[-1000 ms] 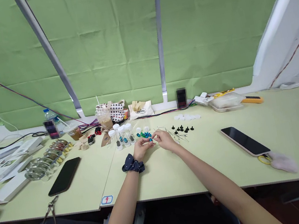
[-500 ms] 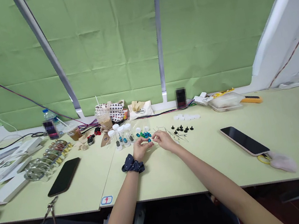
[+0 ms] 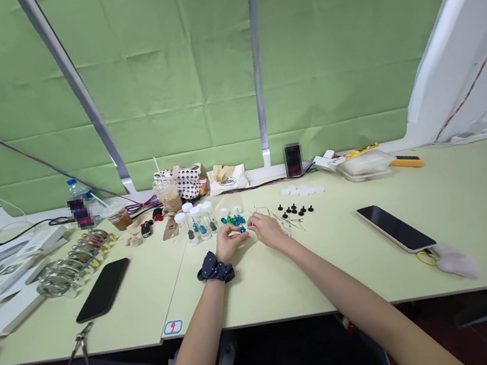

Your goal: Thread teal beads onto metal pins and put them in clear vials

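Hardly any change from half a second ago: just a slight slide of the whole pale bench toward 9 o'clock in view, with left hand and right hand in basically the same pose.

Now the counts, clock read from the hands. One small shiny blue rounded piece right between the fingertips. At 12, a little heap of loose shiny blue and green pieces, too bunched up to count. At 10, at least three clear plastic vials with white caps. Between 2 and 3, about eight black flanged pieces, plus scattered thin grey metal rods, too fine to count. At 2, a row of small white round pieces, too blurry for a clean number. Two phones: one black phone between 8 and 9, one pale-edged phone between 3 and 4.

As for the grip: left closed in a thumb-and-finger pinch on the blue piece, with a dark blue dotted fabric scrunchie around that wrist. Right with fingertips bunched just beside the piece; can't tell if pinching anything.
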`<state>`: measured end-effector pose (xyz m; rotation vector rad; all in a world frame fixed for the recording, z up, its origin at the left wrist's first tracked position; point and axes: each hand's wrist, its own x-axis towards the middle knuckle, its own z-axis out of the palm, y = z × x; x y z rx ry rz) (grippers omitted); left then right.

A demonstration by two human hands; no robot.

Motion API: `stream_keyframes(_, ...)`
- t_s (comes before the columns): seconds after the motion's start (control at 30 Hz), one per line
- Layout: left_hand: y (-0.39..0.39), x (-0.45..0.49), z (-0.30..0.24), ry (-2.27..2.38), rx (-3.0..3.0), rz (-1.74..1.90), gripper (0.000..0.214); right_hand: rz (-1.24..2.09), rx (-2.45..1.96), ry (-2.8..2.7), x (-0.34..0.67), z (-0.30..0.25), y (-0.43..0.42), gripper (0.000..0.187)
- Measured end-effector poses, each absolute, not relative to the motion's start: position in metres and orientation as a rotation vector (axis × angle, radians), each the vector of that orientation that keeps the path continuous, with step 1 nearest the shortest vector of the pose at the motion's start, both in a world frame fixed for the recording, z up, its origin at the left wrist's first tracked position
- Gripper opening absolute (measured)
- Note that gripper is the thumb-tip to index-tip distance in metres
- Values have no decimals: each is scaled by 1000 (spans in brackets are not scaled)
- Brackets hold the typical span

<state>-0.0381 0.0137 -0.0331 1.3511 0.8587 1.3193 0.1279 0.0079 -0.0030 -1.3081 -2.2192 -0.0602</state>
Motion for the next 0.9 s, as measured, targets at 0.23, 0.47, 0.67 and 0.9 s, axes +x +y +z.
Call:
stream_keyframes(0.23, 14, -38, -33, 848, 1356, 1336, 40, -66, -1346, -2179, 123, -8, 9, 19)
stream_keyframes(0.47, 13, -38, -33, 844, 1372, 1323, 38, -2, -1421, -2198, 120, -10, 9, 20)
stream_keyframes(0.67, 14, -38, -35, 841, 1375, 1320, 37, 188, -1385, -2158, 118, -13, 13, 16)
stream_keyframes(0.9, 15, -40, -36, 865, 1374, 1316, 38, 331, -1270, -2116, 121, -17, 15, 10)
